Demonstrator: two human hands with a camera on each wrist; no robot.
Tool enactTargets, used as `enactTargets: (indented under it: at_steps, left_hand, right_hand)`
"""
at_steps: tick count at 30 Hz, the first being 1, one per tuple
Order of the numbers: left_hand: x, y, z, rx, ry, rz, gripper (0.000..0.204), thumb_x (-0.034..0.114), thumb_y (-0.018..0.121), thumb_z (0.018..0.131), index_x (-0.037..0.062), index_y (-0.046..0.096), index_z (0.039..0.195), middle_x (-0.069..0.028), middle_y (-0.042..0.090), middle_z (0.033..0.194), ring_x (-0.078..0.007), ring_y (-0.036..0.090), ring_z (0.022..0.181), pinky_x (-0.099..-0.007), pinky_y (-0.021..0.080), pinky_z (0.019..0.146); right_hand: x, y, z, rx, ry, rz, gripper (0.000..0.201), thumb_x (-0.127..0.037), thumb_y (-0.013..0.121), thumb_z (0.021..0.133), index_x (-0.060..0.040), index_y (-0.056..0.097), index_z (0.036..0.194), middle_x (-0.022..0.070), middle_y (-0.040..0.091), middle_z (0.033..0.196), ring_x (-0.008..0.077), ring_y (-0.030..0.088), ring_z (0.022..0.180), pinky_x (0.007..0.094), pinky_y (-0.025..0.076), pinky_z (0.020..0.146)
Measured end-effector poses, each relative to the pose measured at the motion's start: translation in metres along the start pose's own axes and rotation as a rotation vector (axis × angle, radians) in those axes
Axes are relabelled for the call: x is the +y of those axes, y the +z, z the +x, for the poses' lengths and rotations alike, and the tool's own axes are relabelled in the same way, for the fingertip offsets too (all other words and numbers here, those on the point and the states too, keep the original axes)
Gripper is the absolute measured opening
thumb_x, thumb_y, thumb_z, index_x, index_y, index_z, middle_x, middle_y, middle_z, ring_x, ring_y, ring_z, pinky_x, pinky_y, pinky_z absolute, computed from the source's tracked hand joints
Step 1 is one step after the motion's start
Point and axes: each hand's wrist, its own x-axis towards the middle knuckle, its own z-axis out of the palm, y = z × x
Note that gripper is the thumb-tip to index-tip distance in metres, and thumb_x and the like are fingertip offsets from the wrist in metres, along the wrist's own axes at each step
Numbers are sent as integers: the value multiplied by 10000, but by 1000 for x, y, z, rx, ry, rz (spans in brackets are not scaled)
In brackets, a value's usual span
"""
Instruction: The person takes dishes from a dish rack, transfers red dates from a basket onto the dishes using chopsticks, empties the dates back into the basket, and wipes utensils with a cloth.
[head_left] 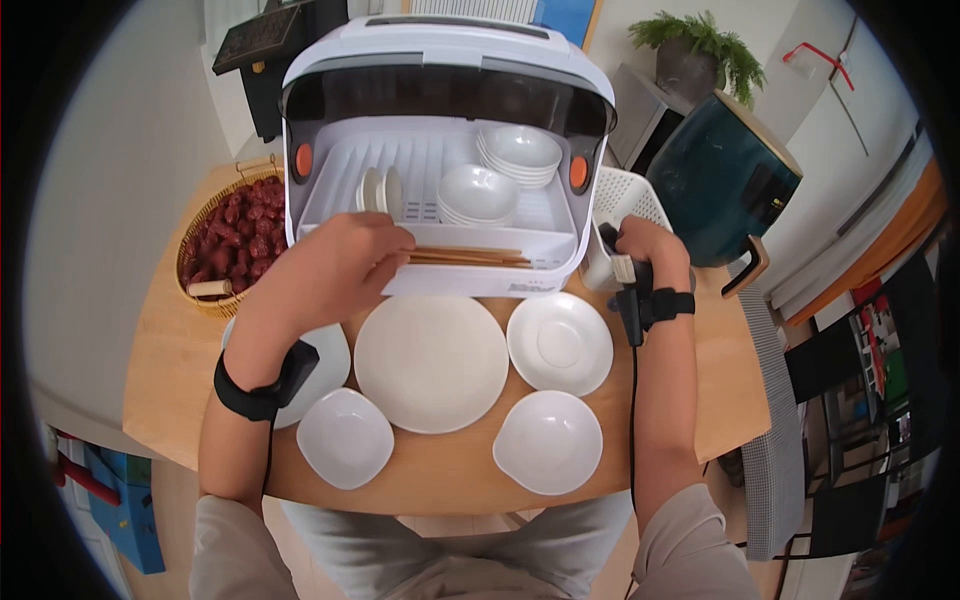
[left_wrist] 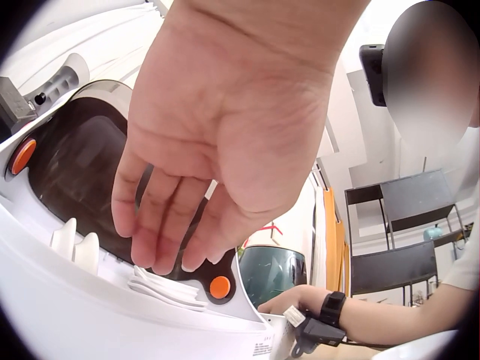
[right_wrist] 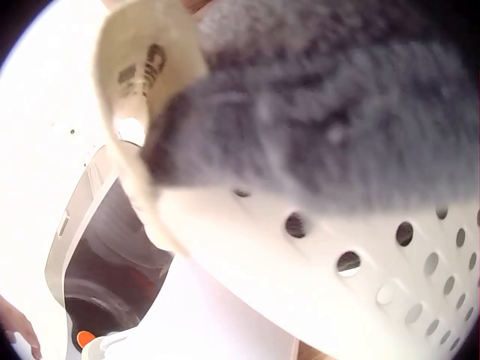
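My left hand (head_left: 345,265) reaches over the front left of a white dish box (head_left: 450,285), fingertips beside wooden chopsticks (head_left: 475,257) in its front compartment; whether they touch is unclear. Seen from the palm side, this hand (left_wrist: 225,112) has loosely bent fingers and nothing in them. Behind it stand small upright dishes (head_left: 380,192), with stacked bowls (head_left: 478,195) to their right. My right hand (head_left: 655,245) is at the perforated white basket (head_left: 640,190) right of the box, fingertips hidden. In the right wrist view, a blurred grey fuzzy band (right_wrist: 322,127) and a cream tag (right_wrist: 142,82) cover much of the basket.
A large plate (head_left: 430,365) lies before the box, flanked by a saucer (head_left: 560,345), two small dishes (head_left: 345,438) (head_left: 548,442) and a partly hidden plate (head_left: 325,370). Left stands a basket of dark red items (head_left: 235,235); right, a green appliance (head_left: 715,180) with a handle.
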Motion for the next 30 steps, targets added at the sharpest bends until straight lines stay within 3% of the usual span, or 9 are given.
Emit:
enactTargets:
  at_steps: [11, 13, 18, 20, 21, 23, 26, 28, 30]
  left_hand:
    - [9, -11, -4, 0, -20, 6, 126, 36, 647, 835, -26, 653, 944, -176, 638, 809, -366, 617, 746, -416, 494, 673]
    - [15, -15, -4, -4, -21, 12, 134, 28, 646, 833, -19, 653, 959, -174, 636, 850, -366, 618, 781, -411, 499, 687]
    - [37, -24, -7, 137, 75, 31, 295, 10, 649, 826, 12, 631, 1120, -180, 612, 1065, -366, 613, 924, -402, 513, 766]
    - [55, -31, -8, 217, 33, -46, 495, 14, 661, 822, 48, 539, 1300, -179, 549, 1249, -374, 575, 1076, -402, 509, 855]
    - [61, -32, -8, 222, 32, -49, 495, 14, 661, 822, 48, 539, 1300, -179, 549, 1249, -374, 575, 1076, -402, 509, 855]
    - [71, -34, -8, 413, 188, 17, 615, 26, 673, 806, 68, 466, 1383, -179, 506, 1338, -371, 535, 1176, -426, 470, 958]
    - [89, -40, -11, 453, 259, 322, 636, 51, 692, 782, 56, 475, 1379, -184, 488, 1366, -365, 497, 1239, -469, 418, 1030]
    - [90, -30, -11, 507, 255, 331, 543, 58, 691, 765, 17, 530, 1282, -174, 536, 1284, -330, 538, 1182, -500, 391, 1053]
    - [74, -17, -16, 336, 242, 391, 396, 34, 656, 763, -4, 565, 1146, -143, 580, 1146, -308, 571, 1085, -463, 433, 1016]
  right_hand:
    - [4, -31, -19, 313, -21, 109, 308, -94, 555, 780, 49, 660, 1032, 243, 652, 1082, 400, 620, 1038, 440, 504, 873]
    - [13, -39, -27, 617, -94, 159, 274, -76, 557, 768, 34, 668, 993, 250, 649, 1041, 406, 612, 1021, 434, 499, 867]
    - [-7, -86, -112, 883, -236, 294, 176, 12, 524, 782, 53, 635, 912, 232, 635, 927, 410, 614, 895, 411, 485, 800]
    - [-20, -99, -149, 810, -384, 433, 134, 38, 505, 768, 71, 568, 881, 188, 593, 867, 380, 597, 816, 353, 479, 752]
    - [-24, -101, -161, 753, -474, 443, 156, 46, 510, 742, 66, 559, 888, 184, 590, 885, 381, 594, 829, 358, 480, 760]
    - [-37, -101, -177, 659, -662, 406, 219, 57, 523, 685, 47, 558, 900, 176, 589, 931, 379, 587, 867, 370, 480, 787]
    - [-80, -87, -185, 623, -948, 278, 264, 59, 549, 626, 10, 586, 883, 157, 591, 976, 361, 570, 935, 391, 462, 854]
    - [-111, -76, -187, 624, -1069, 161, 253, 55, 562, 625, 4, 593, 871, 142, 584, 960, 332, 557, 958, 391, 440, 872]
    - [-130, -69, -189, 559, -1127, 130, 248, 53, 574, 633, 18, 589, 878, 130, 571, 929, 317, 550, 933, 388, 431, 866]
